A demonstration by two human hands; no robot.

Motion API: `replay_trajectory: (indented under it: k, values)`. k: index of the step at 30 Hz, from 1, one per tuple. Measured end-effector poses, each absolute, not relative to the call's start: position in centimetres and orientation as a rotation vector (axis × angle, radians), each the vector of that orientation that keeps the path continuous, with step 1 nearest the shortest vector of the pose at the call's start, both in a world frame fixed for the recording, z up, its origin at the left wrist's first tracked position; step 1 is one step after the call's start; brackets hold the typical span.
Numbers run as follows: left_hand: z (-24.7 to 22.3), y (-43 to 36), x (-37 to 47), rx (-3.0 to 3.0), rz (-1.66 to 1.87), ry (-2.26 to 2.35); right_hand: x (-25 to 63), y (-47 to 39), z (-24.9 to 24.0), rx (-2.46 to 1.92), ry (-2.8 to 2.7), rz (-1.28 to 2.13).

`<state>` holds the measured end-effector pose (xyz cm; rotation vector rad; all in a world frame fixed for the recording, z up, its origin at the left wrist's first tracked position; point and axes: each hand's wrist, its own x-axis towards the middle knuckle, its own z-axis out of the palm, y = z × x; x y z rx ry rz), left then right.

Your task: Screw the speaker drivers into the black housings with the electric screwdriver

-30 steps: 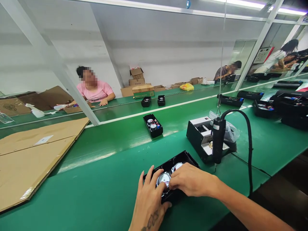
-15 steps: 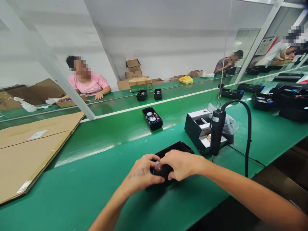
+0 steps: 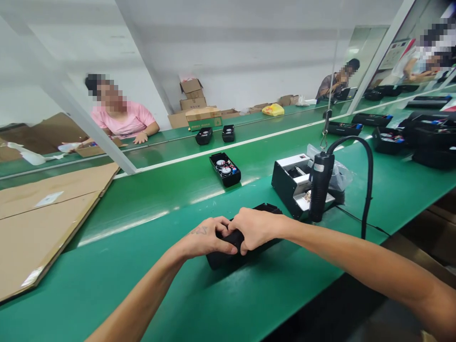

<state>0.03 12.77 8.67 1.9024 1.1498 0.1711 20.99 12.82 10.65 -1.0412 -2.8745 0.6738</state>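
Note:
A long black housing [image 3: 221, 261] lies at a slant on the green bench in front of me. My left hand [image 3: 206, 237] is closed round a dark rounded part [image 3: 234, 240] at the housing's left half, thumb in front and fingers behind. From the right, my right hand [image 3: 251, 229] grips the same part with bent fingers, its fingertips close to those of my left hand. The hands cover most of the housing's inside. Behind them, an open black housing with two round silvery parts and wires [image 3: 225, 170] rests on the green belt.
A black electric screwdriver [image 3: 319, 187] hangs at the right before a black-and-white screw box [image 3: 290, 190]. Flat cardboard [image 3: 46, 213] lies left. Several black housings stand far right. A person in pink [image 3: 124, 121] sits across the belt; others work farther right.
Both hands and the housing sit slightly higher and farther left in view. The small light-coloured piece seen between the fingers is now hidden. The view has shifted a little.

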Motion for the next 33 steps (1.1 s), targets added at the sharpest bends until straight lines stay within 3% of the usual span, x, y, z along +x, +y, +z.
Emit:
replay_trajectory:
  k: [9,18,22,26,28,33]
  values:
    - [8.5,13.0,0.2,1.841,0.162,1.123,20.8,12.9,9.6,-1.228,-2.755,0.752]
    - [8.2,11.8,0.3,1.93,0.186,1.161,21.7,11.0,9.9,-0.952,-2.772,0.64]
    - [5.3,8.4,0.5,2.297,0.349,1.228,26.0,8.2,10.6,-0.904,-2.143,0.289]
    - [1.1,5.3,0.5,2.733,0.777,1.207,32.3,7.8,9.5,-1.133,-1.257,-0.174]
    - [0.0,4.4,0.6,2.815,0.91,1.167,34.8,8.4,8.5,-1.3,-1.19,-0.104]
    - [0.1,4.2,1.0,2.86,0.95,1.152,36.4,9.8,6.3,-1.267,-1.268,0.571]
